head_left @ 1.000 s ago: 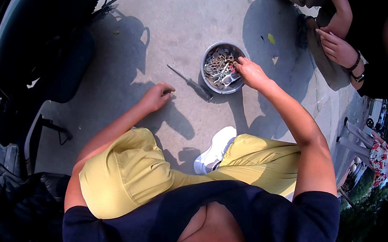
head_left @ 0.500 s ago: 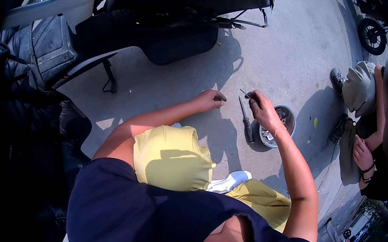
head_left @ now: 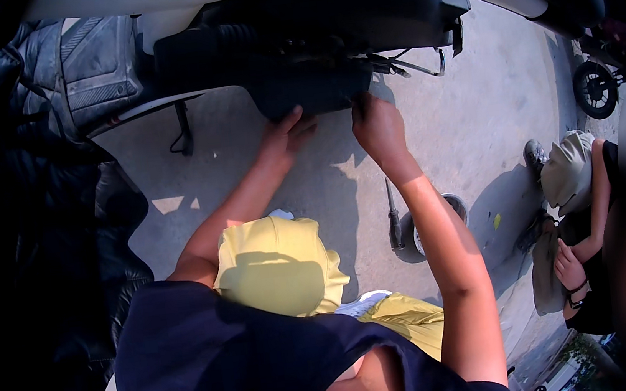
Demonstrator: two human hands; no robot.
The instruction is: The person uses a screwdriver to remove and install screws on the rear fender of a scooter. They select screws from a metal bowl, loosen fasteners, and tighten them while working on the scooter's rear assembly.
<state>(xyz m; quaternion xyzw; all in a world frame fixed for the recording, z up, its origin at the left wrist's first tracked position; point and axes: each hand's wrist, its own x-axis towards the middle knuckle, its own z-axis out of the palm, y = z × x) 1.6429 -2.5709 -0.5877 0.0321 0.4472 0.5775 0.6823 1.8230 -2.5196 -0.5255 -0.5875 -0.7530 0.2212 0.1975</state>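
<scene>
A parked motor scooter's black lower side cover [head_left: 309, 92] is in front of me. My left hand [head_left: 284, 141] is at the cover's lower edge, its thumb against the edge and its fingers apart just below. At the cover's right end is my right hand [head_left: 380, 130], fingers closed; what they hold, if anything, is hidden. On the ground nearer to me lies a screwdriver [head_left: 394, 225] with a dark handle. Beside it stands a round metal bowl [head_left: 454, 202], partly covered by my right forearm.
The scooter's footboard [head_left: 101, 65] and kickstand [head_left: 182, 133] are on the left, with a black padded cover [head_left: 46, 226] hanging there. To the right another person [head_left: 586, 218] sits close by. Farther off is another vehicle's wheel [head_left: 596, 89].
Both hands have moved forward from above the ground to the scooter's side cover. The thin item seen in my right fingers before is now out of sight.
</scene>
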